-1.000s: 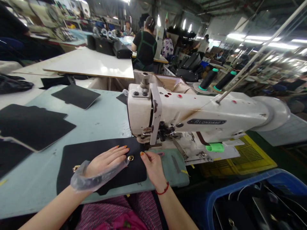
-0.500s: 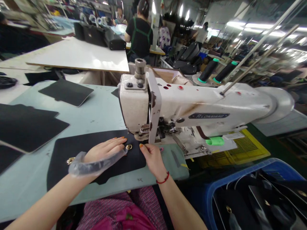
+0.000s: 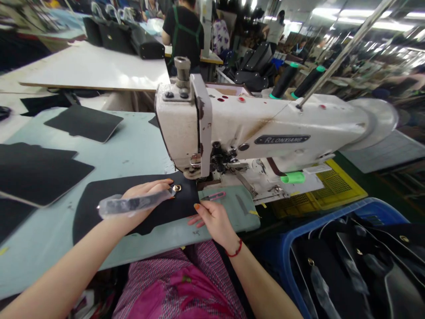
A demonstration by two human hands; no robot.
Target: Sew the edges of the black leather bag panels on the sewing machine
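Note:
A black bag panel [image 3: 179, 207] lies on the pale blue-green table, its far right edge at the needle area of the white sewing machine [image 3: 282, 122]. My left hand [image 3: 143, 190] rests flat on the panel, fingers stretched toward a gold ring [image 3: 177, 188]. A plastic-wrapped handle [image 3: 128, 205] fixed to that ring lies across the back of this hand. My right hand [image 3: 215, 219] pinches the panel's right edge between thumb and forefinger, the other fingers lower down. Just beyond it lies a small pink-edged tool [image 3: 215, 196].
More black panels [image 3: 83, 123] lie at the left. To the right, a blue bin [image 3: 287, 248] holds several black pieces with wrapped handles, near a yellow crate [image 3: 341, 186]. Behind the machine are thread cones [image 3: 283, 82] and a co-worker [image 3: 186, 33].
My right hand has slid along the panel's right edge toward me, away from the needle. More of the pink-edged tool shows. My left hand stays flat on the panel; the view has shifted.

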